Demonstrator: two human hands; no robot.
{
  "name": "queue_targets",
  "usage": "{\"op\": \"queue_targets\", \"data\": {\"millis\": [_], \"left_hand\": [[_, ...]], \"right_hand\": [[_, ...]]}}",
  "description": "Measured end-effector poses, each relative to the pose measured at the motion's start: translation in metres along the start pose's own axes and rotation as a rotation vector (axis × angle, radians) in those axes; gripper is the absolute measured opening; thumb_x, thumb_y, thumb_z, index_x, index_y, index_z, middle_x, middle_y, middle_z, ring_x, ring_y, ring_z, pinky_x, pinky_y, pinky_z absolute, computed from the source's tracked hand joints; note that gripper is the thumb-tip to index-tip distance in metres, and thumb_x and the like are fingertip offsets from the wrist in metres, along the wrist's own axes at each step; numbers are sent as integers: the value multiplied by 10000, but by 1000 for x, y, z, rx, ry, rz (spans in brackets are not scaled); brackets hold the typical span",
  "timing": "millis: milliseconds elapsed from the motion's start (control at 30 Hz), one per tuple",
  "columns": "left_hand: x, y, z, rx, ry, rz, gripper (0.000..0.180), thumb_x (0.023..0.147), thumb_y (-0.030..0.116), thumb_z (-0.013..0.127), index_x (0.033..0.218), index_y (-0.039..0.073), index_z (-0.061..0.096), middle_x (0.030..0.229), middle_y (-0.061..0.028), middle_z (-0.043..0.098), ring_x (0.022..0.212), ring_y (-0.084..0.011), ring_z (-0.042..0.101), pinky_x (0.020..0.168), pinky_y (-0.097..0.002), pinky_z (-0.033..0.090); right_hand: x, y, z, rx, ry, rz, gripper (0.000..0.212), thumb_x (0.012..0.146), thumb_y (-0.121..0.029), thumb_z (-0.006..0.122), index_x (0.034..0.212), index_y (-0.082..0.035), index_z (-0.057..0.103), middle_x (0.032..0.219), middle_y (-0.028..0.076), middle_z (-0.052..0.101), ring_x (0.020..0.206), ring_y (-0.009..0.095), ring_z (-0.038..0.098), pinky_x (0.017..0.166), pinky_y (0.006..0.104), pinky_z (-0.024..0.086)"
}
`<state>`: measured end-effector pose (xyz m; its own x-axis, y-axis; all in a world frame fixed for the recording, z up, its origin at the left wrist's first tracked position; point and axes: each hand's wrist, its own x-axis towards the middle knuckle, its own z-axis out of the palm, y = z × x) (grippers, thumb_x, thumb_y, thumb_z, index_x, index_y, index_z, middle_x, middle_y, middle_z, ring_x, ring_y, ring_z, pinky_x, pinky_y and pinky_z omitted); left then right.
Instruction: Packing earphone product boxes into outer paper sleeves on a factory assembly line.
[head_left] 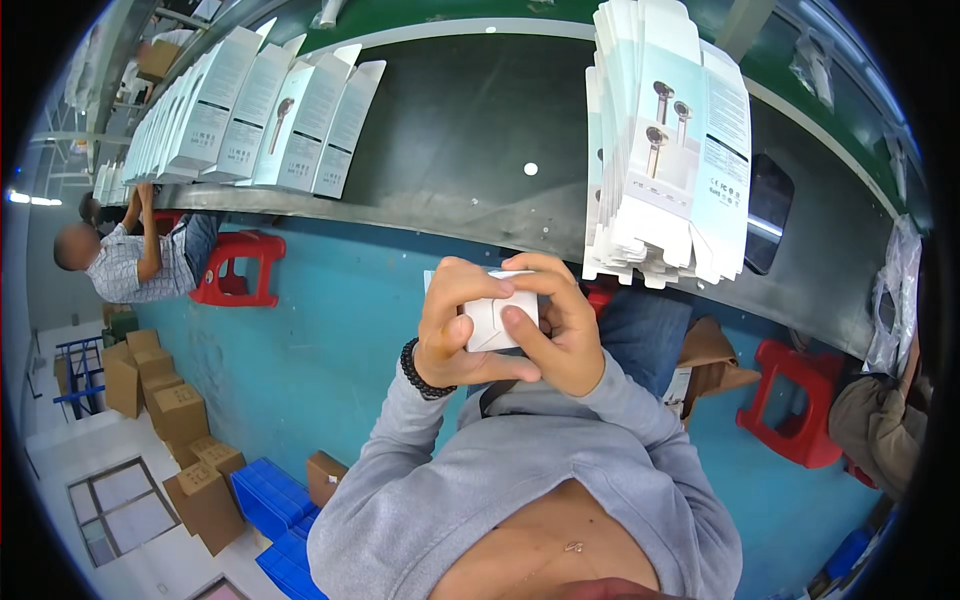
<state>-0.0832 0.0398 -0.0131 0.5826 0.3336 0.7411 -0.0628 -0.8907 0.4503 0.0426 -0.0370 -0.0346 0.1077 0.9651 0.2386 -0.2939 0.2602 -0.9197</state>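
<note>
Both of my hands hold a small white carton (490,325) close in front of my chest. My left hand (450,325), with a black bead bracelet on its wrist, wraps the carton's left side, fingers curled over its top. My right hand (562,335) grips the right side, thumb pressed on the white front face. Grey sleeves cover both forearms. Just beyond my hands runs a dark conveyor belt (470,130), where a thick stack of flat white printed cartons (665,150) stands nearest my right hand.
A long row of flat white cartons (250,110) leans along the belt at upper left. A dark flat device (768,210) lies right of the stack. Red stools (240,265) (800,400), a seated person (130,260), cardboard boxes (185,420) and blue crates (270,500) stand on the floor.
</note>
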Motion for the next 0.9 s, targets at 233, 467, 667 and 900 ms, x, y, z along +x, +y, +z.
{"op": "queue_targets", "data": {"millis": [233,467,667,900], "left_hand": [[0,-1,6,-1,16,-3,1056,540,478,795,1379,265,190,1041,-112,520,826,-250,500,680,-375,404],[5,-3,2,-1,156,16,1103,552,530,777,1391,138,178,1035,-139,489,856,-258,480,735,-387,431],[40,7,-55,51,-523,-210,829,644,311,780,1317,73,358,1227,-210,458,1066,-358,496,866,-417,418],[31,8,-165,85,50,-364,734,694,312,743,1262,17,383,1240,-230,437,1104,-287,480,904,-389,394]], "right_hand": [[-1,8,5,194,169,75,438,804,92,526,1192,-32,364,1098,77,455,998,123,477,803,240,423],[1,26,-4,112,57,-56,750,779,-159,650,1372,-16,214,1292,150,391,1083,195,455,906,320,359],[4,29,-21,-705,-133,-370,761,677,-214,737,1296,40,375,1271,230,423,1027,379,477,867,437,391],[17,-73,-34,-732,-204,-537,597,627,-314,779,1103,-22,569,1141,222,541,979,356,543,790,413,462]]}}
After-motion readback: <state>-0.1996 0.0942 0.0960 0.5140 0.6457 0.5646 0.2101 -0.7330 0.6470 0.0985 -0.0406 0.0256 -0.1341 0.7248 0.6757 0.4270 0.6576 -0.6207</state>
